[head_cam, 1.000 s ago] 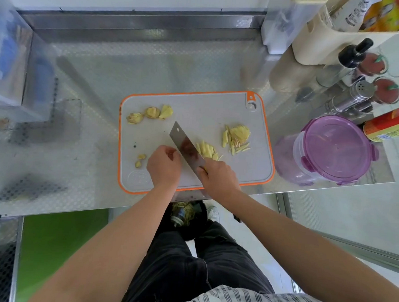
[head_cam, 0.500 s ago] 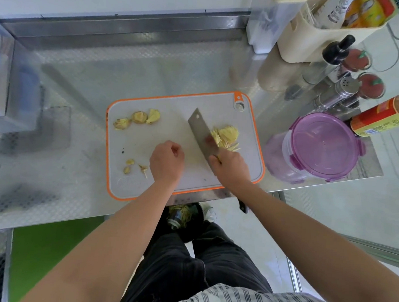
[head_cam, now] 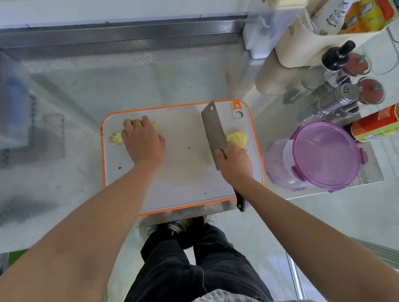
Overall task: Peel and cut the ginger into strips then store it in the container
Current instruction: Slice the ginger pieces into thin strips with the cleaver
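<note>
Two lots of ginger lie on the cutting board (head_cam: 183,173): whole peeled pieces (head_cam: 116,138) near its far left corner, and a heap of cut ginger (head_cam: 237,139) toward the right edge. The left hand (head_cam: 143,141) lies over the whole pieces with its fingers bent down onto them, likely to fetch the next one for slicing. Whether it actually has one gripped I cannot tell, as the hand hides it. The right hand (head_cam: 236,163) is wrapped round the handle of the cleaver (head_cam: 213,133), whose blade stands just beside the cut heap, as if walling it off from the board's bare middle. Just off the right edge stands the purple container (head_cam: 323,155) with its lid on, so it needs opening before anything goes in. Beyond it, a metal shaker (head_cam: 340,96) and a red tin (head_cam: 385,123) crowd the counter, apart from the cutting.
</note>
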The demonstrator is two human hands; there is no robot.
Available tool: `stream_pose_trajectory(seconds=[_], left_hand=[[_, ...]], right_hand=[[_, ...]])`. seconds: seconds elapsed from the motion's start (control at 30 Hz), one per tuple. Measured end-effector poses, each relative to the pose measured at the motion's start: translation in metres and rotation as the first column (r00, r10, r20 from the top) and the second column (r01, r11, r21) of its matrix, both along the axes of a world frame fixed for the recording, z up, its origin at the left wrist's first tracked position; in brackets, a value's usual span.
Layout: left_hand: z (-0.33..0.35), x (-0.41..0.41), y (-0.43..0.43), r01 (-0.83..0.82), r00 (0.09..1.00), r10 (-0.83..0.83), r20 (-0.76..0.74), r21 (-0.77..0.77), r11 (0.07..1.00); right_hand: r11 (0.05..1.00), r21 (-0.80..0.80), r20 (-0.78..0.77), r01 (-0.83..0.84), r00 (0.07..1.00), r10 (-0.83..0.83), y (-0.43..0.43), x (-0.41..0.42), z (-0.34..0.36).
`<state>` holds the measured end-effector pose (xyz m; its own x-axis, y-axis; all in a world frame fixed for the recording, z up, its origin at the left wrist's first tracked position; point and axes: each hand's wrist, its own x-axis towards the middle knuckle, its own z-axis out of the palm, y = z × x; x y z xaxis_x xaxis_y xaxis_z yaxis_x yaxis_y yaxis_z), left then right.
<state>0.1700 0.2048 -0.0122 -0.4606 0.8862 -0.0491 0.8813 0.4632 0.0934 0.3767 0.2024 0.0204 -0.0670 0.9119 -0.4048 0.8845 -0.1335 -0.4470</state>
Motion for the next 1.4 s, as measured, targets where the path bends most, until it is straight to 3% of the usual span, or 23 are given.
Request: stream_pose_trajectory(seconds=[0.13,0.3,0.53,0.83,1.17,1.4], left_hand=[[-0.006,-0.003,0.009,0.054,0.998,-0.055,-0.04,-0.027,0.998],[-0.011,-0.002,0.004,0.246,0.957,-0.258,0.134,0.104,0.964],[-0.013,0.02,-0.036,0.418,0.845,-0.458,0.278,0.193,0.888],[-0.013,0.027,-0.062,0.216,0.908,-0.268,0.321,0.188,0.958],[-0.01,0.031,-0.078,0.243,0.9,-0.295,0.322,0.191,0.951],[-0.009,0.031,-0.079,0.176,0.909,-0.228,0.349,0.176,0.969]], right_hand=[[0.996,-0.04,-0.06,-0.081,0.995,0.078,0.001,-0.006,0.0],[0.996,-0.04,-0.094,-0.075,0.993,0.071,-0.005,-0.01,-0.002],[0.977,-0.043,-0.021,-0.211,0.978,0.21,-0.017,-0.012,-0.003],[0.951,-0.023,0.027,-0.308,0.951,0.309,-0.039,-0.014,-0.002],[0.94,-0.016,0.069,-0.341,0.937,0.341,-0.052,-0.011,0.0],[0.933,-0.048,0.091,-0.356,0.929,0.359,-0.058,-0.012,0.001]])
